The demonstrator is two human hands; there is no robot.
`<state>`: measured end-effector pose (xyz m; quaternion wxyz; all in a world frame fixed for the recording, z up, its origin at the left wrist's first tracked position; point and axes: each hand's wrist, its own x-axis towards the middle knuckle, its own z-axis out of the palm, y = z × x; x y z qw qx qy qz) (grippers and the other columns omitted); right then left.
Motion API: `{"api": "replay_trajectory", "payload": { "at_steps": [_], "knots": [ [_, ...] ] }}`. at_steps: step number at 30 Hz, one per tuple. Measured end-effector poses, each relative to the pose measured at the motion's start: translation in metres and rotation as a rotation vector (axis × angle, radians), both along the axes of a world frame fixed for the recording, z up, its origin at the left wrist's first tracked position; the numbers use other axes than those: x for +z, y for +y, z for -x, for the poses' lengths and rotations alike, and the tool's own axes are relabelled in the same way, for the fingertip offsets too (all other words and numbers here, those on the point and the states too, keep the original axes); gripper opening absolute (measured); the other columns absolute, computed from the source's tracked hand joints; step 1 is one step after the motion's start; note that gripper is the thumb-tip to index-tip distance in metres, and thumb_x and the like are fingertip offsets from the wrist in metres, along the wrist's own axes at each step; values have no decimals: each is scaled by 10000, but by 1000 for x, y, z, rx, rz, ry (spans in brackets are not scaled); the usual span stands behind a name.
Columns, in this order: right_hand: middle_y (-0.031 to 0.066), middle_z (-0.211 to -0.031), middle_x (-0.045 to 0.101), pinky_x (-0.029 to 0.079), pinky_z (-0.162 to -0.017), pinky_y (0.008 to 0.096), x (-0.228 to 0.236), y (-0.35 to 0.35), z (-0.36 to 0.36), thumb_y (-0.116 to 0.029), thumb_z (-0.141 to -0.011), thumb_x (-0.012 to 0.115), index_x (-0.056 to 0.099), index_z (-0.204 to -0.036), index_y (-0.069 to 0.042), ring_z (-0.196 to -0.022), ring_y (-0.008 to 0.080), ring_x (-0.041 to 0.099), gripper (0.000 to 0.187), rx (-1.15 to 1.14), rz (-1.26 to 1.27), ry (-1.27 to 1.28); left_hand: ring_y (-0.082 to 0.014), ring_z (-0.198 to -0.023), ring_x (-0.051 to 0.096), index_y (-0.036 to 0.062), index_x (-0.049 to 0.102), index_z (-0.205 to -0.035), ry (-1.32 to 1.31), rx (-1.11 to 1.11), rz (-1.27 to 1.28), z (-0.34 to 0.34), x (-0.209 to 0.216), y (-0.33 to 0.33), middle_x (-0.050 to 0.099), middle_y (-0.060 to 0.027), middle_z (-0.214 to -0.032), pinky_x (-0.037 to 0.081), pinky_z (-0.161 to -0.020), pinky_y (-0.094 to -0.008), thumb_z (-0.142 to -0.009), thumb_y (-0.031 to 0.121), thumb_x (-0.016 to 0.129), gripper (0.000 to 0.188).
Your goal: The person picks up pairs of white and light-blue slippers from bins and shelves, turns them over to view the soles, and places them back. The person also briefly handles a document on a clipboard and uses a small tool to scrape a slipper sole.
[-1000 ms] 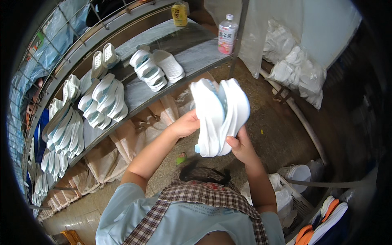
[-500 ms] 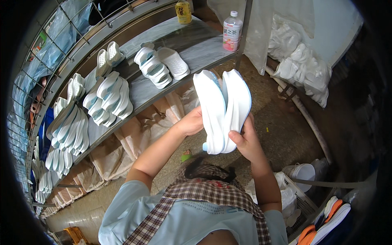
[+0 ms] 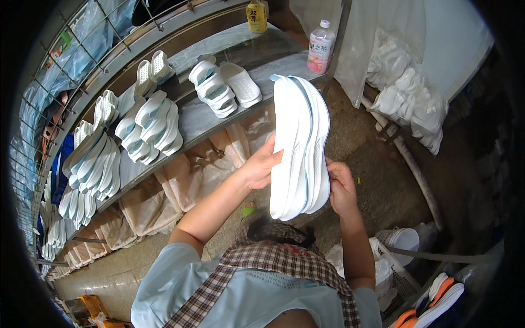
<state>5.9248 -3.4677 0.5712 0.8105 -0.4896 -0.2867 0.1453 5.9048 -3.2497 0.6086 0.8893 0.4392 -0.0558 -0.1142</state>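
I hold a stack of white shoe soles with thin light blue edges, upright and pressed together in front of me. My left hand is closed on their left side, with the thumb on the outer face and the other fingers partly hidden. At the right edge, my right hand is closed with curled fingers against the soles. On the grey bench to the left, the nearest soles are a white stack and a single sole lying studded side up.
More white soles stand in rows along the bench. A pink-labelled bottle and a yellow carton sit at its far end. Right are a clear bag of white pieces, a pipe and orange-and-white soles.
The soles, earlier fanned apart in two groups, are now squared together and turned more upright. My right thumb has left their front face, and that hand has moved to the right edge.
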Motion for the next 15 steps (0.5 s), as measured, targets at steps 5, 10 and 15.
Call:
{"api": "replay_trajectory", "payload": {
  "at_steps": [5,10,15],
  "knots": [
    [214,-1318,423,362,-989,384,-2,3,6,20,-851,393,456,-1061,-28,-1194,233,446,225,-28,-45,44,-177,-1169,461,125,176,-1404,-41,-15,-8,1,-7,4,407,-61,-1317,414,-956,-342,-817,273,663,777],
    [224,-1358,363,322,-1010,387,4,12,14,-93,-822,566,423,-1110,-38,-1218,258,404,326,-24,-86,-95,-172,-1171,461,136,175,-1406,-63,-20,16,0,-8,5,412,-61,-1316,412,-964,-342,-827,238,649,755],
    [216,-1335,365,340,-993,401,19,21,24,-93,-774,633,415,-1128,-49,-1224,270,387,418,-121,-59,-106,-174,-1162,468,152,183,-1411,-136,52,70,3,-2,-1,404,-66,-1325,437,-945,-338,-849,183,619,712]
  ]
}}
